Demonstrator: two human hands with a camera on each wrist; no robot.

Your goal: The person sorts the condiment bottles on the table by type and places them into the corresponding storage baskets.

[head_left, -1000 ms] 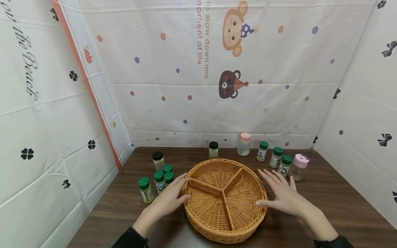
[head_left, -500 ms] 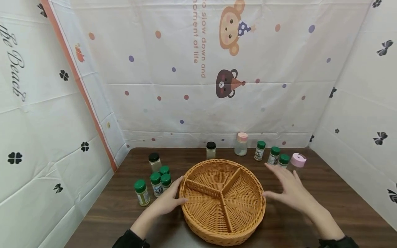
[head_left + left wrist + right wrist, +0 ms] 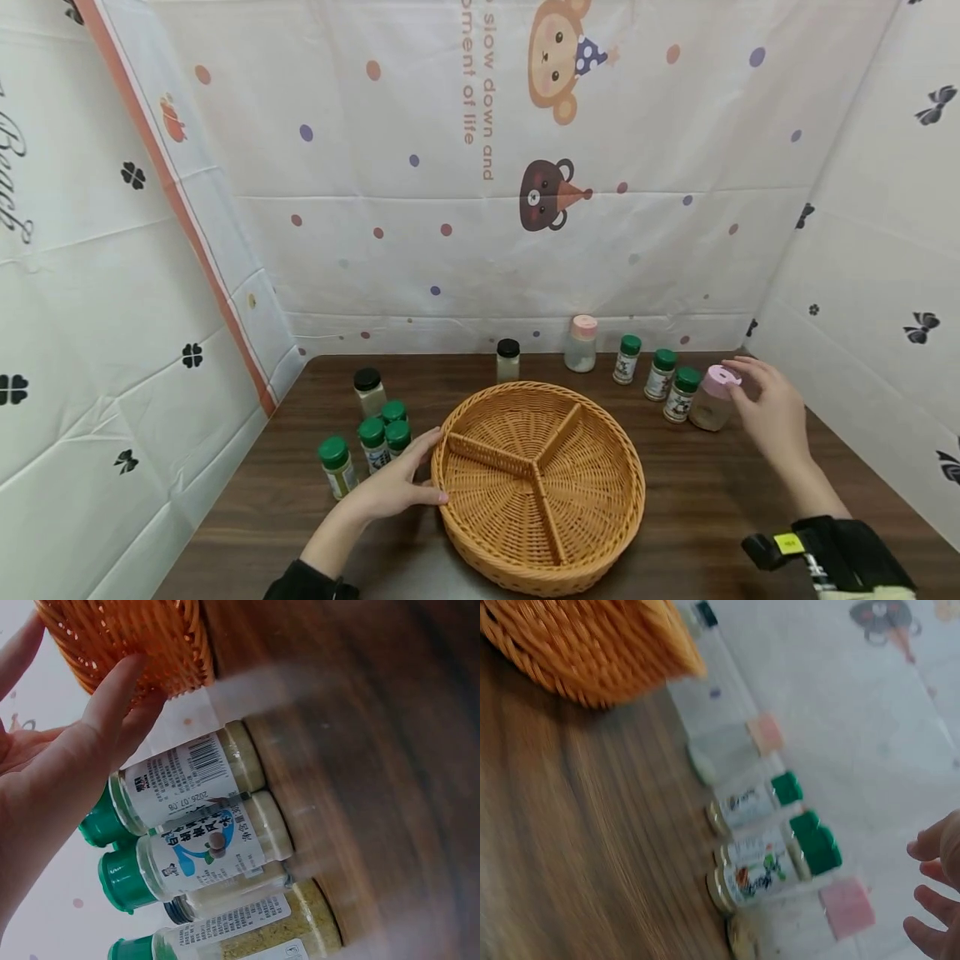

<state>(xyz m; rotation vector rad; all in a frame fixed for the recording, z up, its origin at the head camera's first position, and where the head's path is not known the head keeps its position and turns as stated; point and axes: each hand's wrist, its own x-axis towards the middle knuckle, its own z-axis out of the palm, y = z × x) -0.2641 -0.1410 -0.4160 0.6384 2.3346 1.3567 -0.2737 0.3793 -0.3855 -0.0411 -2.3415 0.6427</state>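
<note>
A round wicker basket (image 3: 525,573) with three compartments stands at the front middle of the table. My left hand (image 3: 392,487) touches its left side, fingers extended along the wall, thumb by the rim; in the left wrist view the fingers lie against the weave (image 3: 161,630). My right hand (image 3: 778,417) is beside a clear jar with a pink lid (image 3: 711,407) at the right, thumb and fingers spread around the lid. In the right wrist view a gap shows between the fingertips and that pink lid (image 3: 847,909).
Several green-capped spice bottles (image 3: 334,467) and a black-capped jar (image 3: 370,392) stand left of the basket. Behind it are another black-capped jar (image 3: 507,362) and a pink-capped jar (image 3: 581,346). More green-capped bottles (image 3: 660,375) stand at right. Patterned cloth (image 3: 420,267) surrounds the table.
My right hand has left the basket's right side and moved right to the pink-lidded jar. My left hand has stayed at the basket's left side, and the head view has shifted slightly.
</note>
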